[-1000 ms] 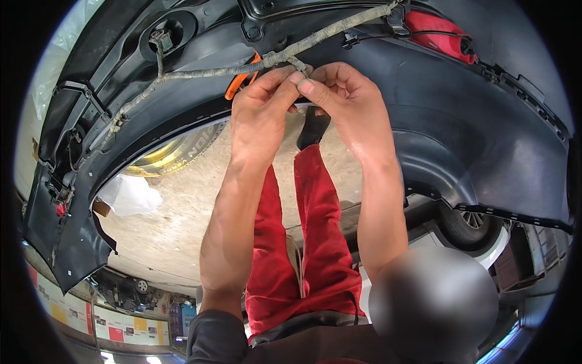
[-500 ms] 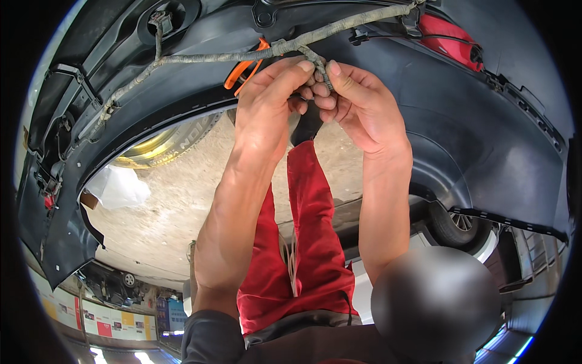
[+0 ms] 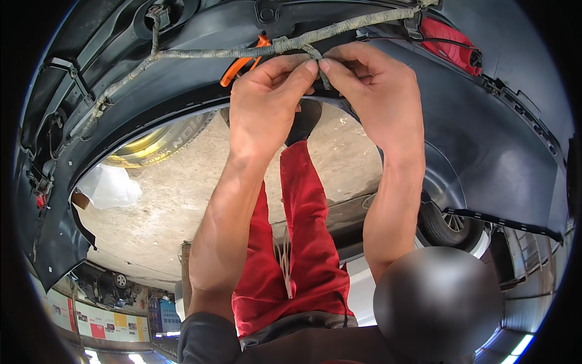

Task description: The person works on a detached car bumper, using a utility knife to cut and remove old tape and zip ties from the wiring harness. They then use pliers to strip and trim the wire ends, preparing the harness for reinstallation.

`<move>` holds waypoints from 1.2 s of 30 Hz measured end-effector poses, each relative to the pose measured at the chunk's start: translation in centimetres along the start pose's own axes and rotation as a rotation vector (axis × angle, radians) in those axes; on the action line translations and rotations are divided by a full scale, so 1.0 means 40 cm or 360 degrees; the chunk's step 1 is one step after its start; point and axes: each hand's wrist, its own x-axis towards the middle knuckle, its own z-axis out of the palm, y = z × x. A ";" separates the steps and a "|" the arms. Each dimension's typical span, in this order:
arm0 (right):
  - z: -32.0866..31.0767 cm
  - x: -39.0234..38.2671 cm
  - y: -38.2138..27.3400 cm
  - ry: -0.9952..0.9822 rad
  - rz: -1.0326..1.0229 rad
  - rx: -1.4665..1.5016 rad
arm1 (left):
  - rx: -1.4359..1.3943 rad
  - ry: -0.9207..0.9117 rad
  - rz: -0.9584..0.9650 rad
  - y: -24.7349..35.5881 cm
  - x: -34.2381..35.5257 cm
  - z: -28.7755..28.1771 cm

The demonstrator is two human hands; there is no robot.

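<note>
— Concrete floor runs pale and dusty beneath you; a dark plastic bumper shell curves over the whole top of the view, inside face toward you; your red trousers run down the middle.

— And your hands?

— Both raised to the wiring harness, the grey taped bundle strung along the shell's inner face; your left hand and right hand meet at one spot on it, fingertips touching.

— Fingers wide or narrow?

— Narrow; on each hand, thumb and forefinger are pinched together on a short branch that drops from the bundle; the other fingers curl loosely behind.

— What sits around that spot?

— An orange clip just beside your left hand, partly behind the harness; a red lamp piece up to your right, well apart from your fingers; the harness carries on left to a round opening in the shell.

— Anything lower down?

— A wheel lying beneath the shell's edge on your left; a white bag near it; another tyre low on your right.
</note>
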 end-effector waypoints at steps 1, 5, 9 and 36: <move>-0.003 0.003 -0.008 -0.0013 -0.0067 -0.0123 | 0.0046 0.0020 0.0044 -0.002 -0.001 0.001; 0.001 0.014 -0.022 0.0005 -0.0295 -0.0524 | 0.0254 0.0109 0.0165 0.000 -0.001 0.011; 0.019 0.008 -0.015 0.0073 -0.0471 -0.0813 | 0.0319 0.0166 0.0322 -0.024 0.008 0.020; -0.036 -0.007 0.048 -0.0480 0.0398 0.0891 | -0.0210 -0.0260 -0.0098 -0.014 0.014 -0.011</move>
